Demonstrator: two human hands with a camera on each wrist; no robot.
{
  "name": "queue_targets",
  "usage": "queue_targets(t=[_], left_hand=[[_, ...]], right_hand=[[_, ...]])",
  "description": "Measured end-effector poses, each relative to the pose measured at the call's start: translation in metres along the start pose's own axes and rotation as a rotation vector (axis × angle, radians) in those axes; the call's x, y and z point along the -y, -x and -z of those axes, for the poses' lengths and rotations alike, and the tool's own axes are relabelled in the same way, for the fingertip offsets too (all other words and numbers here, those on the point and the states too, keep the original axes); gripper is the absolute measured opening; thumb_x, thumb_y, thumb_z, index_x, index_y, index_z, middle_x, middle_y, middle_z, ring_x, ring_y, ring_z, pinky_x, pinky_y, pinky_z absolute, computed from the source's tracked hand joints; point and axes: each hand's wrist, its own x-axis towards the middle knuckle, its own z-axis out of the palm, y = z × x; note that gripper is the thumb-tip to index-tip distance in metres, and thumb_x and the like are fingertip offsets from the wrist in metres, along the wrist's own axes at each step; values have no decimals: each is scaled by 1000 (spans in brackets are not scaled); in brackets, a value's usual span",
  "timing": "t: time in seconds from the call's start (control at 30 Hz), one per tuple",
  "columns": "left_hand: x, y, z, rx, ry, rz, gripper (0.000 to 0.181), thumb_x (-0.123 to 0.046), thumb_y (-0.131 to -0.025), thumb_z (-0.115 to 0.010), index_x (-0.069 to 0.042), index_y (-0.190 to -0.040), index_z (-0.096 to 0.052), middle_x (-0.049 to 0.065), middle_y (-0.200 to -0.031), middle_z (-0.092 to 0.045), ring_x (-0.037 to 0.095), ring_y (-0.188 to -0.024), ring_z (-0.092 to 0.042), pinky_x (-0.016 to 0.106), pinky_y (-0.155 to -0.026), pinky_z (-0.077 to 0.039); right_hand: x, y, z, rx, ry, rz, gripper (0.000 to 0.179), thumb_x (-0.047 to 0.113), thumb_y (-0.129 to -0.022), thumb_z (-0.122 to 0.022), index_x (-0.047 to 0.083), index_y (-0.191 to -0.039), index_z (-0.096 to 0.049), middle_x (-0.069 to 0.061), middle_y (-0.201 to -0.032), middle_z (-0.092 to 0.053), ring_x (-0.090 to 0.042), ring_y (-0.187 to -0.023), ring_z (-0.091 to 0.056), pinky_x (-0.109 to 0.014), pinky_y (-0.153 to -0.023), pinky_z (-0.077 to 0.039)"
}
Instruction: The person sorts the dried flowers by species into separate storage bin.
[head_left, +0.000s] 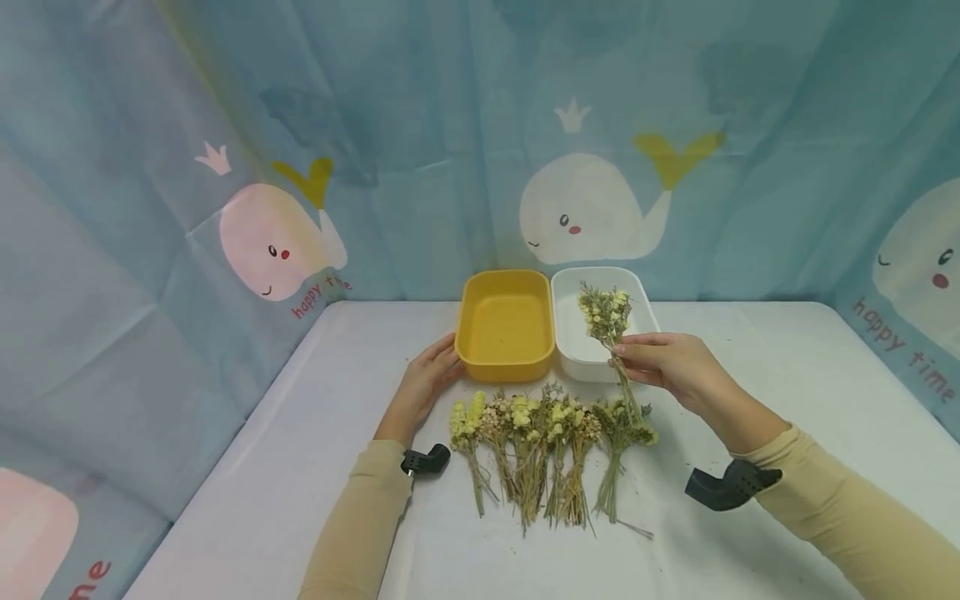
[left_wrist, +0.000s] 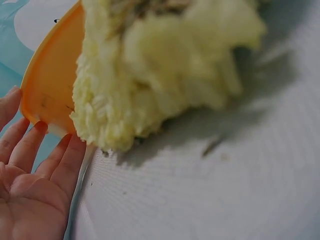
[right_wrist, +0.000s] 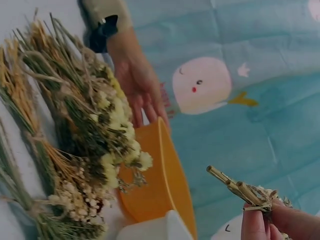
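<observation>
My right hand [head_left: 675,365] pinches a small bunch of dried flowers [head_left: 606,317] by its stems. Its yellow and green heads are over the white plastic tub [head_left: 581,369]. In the right wrist view, cut stem ends [right_wrist: 245,191] stick out past the thumb and fingertips. On the other side, my left hand [head_left: 427,379] rests its fingertips against the left wall of the yellow tub [head_left: 504,372]. The left wrist view shows those fingers extended along the tub, with a blurred pale-yellow flower head [left_wrist: 165,65] close to the camera.
In front of the tubs, several tied dried flower bunches [head_left: 532,442] lie in a row, stems toward me. A greener bunch [head_left: 613,454] lies at the row's right end. Both tubs stand side by side near the back edge, before a whale-print curtain [head_left: 420,217]. Small bits dot the white table [head_left: 720,517].
</observation>
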Motion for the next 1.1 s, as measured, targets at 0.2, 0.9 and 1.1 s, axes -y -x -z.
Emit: queue_targets(t=[0.2,0.9,1.1], left_hand=[[1,-2,0,-8,-5,3,54,-15,-102,-58,-11,-152,-41,6,-157,-43,27,-143,-44,42,-118,-42],[4,-1,1,17,-40,-40,53,-18,-101,-59,-9,-150,-43,7,-155,-46,27,-142,-46,43,-118,-42],[5,0,4,27,-78,-75,54,-18,-102,-57,-5,-152,-40,12,-157,-42,26,-141,-47,41,-115,-46]], right_hand=[[13,-18,-1,-23,-38,-13,60,18,-96,-67,-9,-144,-42,14,-85,-73,1,-81,-71,-14,-81,-60],[19,-88,-8,-139,-94,-35,54,12,-97,-63,-6,-145,-45,14,-73,-71,2,-71,-71,-13,-76,-60],[12,-108,-8,-178,-174,-54,54,8,-96,-64,-6,-144,-45,10,-70,-72,-1,-68,-71,-15,-73,-61]])
